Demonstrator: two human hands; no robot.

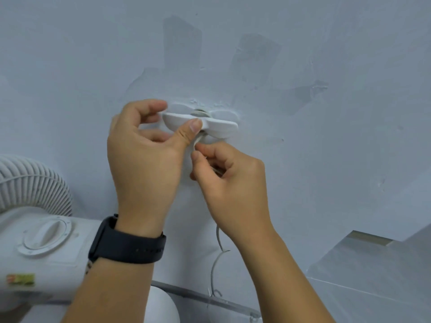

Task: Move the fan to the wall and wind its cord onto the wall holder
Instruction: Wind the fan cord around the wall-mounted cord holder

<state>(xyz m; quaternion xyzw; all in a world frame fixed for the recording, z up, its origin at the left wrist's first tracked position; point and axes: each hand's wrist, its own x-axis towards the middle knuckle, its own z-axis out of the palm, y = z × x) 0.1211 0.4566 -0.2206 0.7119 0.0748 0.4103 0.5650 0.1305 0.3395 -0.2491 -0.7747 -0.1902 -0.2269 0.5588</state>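
Note:
A white cord holder with two wing-shaped arms is fixed to the pale wall at mid-frame. My left hand, with a black watch on the wrist, grips the holder's left wing, its thumb pressed on the centre. My right hand pinches the white cord just under the holder, where the cord enters behind the wings. Below my right wrist the cord hangs down in a loose curve. The white fan stands at the lower left by the wall, its ribbed grille and round dial showing.
The wall is rough and patched above the holder. A grey skirting strip runs along its foot. A stepped grey ledge juts out at the lower right. A white rounded part sits below my left forearm.

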